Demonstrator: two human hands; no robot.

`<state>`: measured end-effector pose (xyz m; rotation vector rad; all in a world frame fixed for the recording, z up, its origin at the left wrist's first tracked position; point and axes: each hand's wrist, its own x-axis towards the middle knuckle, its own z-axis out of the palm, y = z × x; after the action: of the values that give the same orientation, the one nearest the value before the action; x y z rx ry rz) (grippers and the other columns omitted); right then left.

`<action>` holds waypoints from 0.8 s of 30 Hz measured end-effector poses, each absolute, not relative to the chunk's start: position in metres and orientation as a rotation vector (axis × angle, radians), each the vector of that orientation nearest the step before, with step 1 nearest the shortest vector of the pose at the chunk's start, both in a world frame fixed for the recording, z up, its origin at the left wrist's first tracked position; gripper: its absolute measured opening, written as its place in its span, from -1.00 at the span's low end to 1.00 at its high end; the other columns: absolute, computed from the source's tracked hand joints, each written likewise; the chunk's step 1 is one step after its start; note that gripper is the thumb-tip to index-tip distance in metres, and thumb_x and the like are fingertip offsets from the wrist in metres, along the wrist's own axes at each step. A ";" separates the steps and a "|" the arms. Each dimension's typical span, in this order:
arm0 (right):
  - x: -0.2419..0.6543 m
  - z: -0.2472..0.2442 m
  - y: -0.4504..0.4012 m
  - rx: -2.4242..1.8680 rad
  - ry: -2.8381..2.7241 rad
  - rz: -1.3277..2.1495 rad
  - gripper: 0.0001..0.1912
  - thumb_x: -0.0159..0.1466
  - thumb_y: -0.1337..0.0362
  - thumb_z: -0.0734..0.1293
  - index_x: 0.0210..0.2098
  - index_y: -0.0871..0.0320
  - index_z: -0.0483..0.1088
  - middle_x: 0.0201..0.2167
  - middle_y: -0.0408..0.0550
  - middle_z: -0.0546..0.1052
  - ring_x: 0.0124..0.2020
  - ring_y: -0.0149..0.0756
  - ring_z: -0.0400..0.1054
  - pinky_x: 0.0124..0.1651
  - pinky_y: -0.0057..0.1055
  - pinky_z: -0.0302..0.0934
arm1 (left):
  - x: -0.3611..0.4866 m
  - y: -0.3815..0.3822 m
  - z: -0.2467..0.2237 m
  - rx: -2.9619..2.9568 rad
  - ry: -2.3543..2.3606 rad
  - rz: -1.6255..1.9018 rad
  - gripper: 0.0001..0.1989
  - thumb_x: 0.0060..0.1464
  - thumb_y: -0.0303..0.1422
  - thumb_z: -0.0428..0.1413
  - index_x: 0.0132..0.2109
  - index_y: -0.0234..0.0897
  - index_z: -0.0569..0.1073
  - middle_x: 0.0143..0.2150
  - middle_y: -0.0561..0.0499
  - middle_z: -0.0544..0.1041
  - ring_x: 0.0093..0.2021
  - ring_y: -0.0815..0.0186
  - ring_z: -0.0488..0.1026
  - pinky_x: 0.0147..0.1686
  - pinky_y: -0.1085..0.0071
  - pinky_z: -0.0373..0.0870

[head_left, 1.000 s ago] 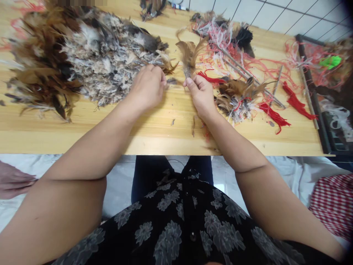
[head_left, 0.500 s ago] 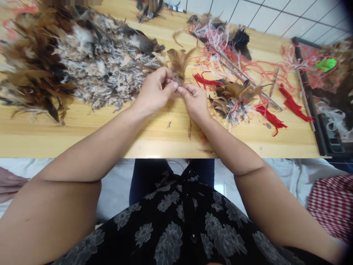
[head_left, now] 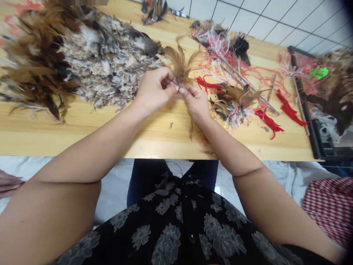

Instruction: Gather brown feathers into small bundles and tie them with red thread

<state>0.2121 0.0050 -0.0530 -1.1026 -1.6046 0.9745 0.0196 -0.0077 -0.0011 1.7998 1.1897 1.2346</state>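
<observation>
Between my two hands is a small bunch of brown feathers (head_left: 180, 64), tips fanned out away from me. My left hand (head_left: 158, 88) pinches its base, thumb and fingers closed. Close against it, my right hand (head_left: 195, 101) also pinches at the base, thumb tip near the left thumb. Exactly what the fingertips grip there is too small to make out. Left of my hands lies a large pile of grey and white feathers (head_left: 110, 66), with long brown feathers (head_left: 35, 70) beyond it. To the right sits a brown and white feather bundle (head_left: 237, 101) with red thread around it.
Red thread bundles (head_left: 289, 106) and thin sticks (head_left: 239, 75) lie on the wooden table (head_left: 91, 141). Tangled pink and white strings (head_left: 217, 40) are behind. A dark-framed tray (head_left: 303, 99) stands at the right end. Another person's hand (head_left: 9, 184) shows at far left.
The view has shifted slightly. My hands stay together at the bunch's base, and the brown feathers now fan out wider and stand more clearly above the fingers.
</observation>
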 end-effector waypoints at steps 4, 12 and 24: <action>0.215 -0.049 0.002 -1.102 -1.604 0.944 -0.38 0.50 -0.40 0.47 -0.20 0.06 0.67 -0.15 -0.05 0.68 0.07 -0.15 0.60 0.39 -0.09 0.52 | 0.026 -0.007 -0.003 1.793 1.168 1.301 -0.65 0.14 -0.25 0.40 -0.32 -0.09 0.33 -0.34 -0.01 0.58 -0.35 0.16 0.45 -0.28 0.20 0.36; 0.216 -0.044 0.002 -1.144 -1.645 0.802 -0.31 0.50 -0.47 0.41 -0.22 0.04 0.62 -0.19 -0.02 0.57 0.07 -0.09 0.51 0.36 -0.05 0.51 | 0.026 -0.011 -0.006 1.760 1.212 1.223 -0.64 0.21 -0.39 0.48 -0.29 -0.10 0.41 -0.33 0.05 0.59 -0.33 0.17 0.51 -0.24 0.21 0.46; 0.216 -0.061 0.008 -1.055 -1.786 0.773 -0.39 0.62 -0.31 0.39 -0.19 0.09 0.66 -0.26 -0.08 0.56 -0.04 -0.19 0.53 0.26 -0.11 0.53 | 0.012 -0.008 -0.016 1.437 1.037 1.250 -0.53 0.09 -0.40 0.72 -0.29 -0.13 0.54 -0.31 0.07 0.64 -0.22 0.13 0.61 -0.24 0.25 0.46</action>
<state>0.2163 0.0079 -0.0609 -1.0554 -1.7857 0.7727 0.0122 -0.0079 -0.0162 1.4374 1.0371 1.2496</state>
